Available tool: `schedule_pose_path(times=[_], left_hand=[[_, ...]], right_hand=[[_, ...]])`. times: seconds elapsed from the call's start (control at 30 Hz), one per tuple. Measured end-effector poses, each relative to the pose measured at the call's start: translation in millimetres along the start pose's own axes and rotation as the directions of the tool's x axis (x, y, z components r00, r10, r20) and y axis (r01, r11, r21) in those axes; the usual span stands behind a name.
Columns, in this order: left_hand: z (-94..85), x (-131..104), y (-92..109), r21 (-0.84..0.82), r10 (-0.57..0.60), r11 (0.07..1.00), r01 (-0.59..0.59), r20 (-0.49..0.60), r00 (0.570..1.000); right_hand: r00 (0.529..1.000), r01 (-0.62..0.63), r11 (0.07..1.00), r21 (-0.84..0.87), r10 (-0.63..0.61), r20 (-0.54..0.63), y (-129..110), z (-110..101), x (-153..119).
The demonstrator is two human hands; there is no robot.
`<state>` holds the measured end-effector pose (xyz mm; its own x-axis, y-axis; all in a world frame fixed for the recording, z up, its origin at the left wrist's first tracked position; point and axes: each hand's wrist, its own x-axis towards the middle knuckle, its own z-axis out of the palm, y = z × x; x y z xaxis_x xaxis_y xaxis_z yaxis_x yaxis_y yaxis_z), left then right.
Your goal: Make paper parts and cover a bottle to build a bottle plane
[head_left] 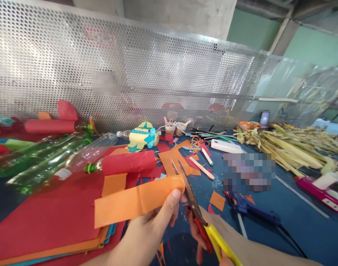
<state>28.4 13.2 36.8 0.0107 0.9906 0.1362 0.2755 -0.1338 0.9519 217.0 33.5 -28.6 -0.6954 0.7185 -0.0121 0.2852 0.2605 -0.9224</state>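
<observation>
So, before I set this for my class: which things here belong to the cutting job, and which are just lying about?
In the job:
orange strip, held in the left hand
scissors, held in the right hand

Lying about, judging by this moment:
blue glue gun
red-wrapped bottle
pink power strip
dry husks

Left hand [159, 217] holds an orange paper strip [132, 201], right hand [223, 226] scissors [195, 205]; a glue gun [259, 214] lies at four o'clock.
</observation>
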Motion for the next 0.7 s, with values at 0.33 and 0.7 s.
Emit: schedule_pose_path(times=[0.33,0.7], left_hand=[[-0.4,2.6,0.8,0.042,0.001,0.999,-0.002,0.025,1.000],[-5.8,4.2,1.7,-0.081,-0.126,0.989,0.121,-0.056,0.991]], right_hand=[[0.992,0.125,0.986,-0.111,-0.123,0.026,13.4,-0.8,-2.8],[0.998,0.054,0.997,-0.049,-0.054,0.015,-32.8,-16.7,-8.8]])
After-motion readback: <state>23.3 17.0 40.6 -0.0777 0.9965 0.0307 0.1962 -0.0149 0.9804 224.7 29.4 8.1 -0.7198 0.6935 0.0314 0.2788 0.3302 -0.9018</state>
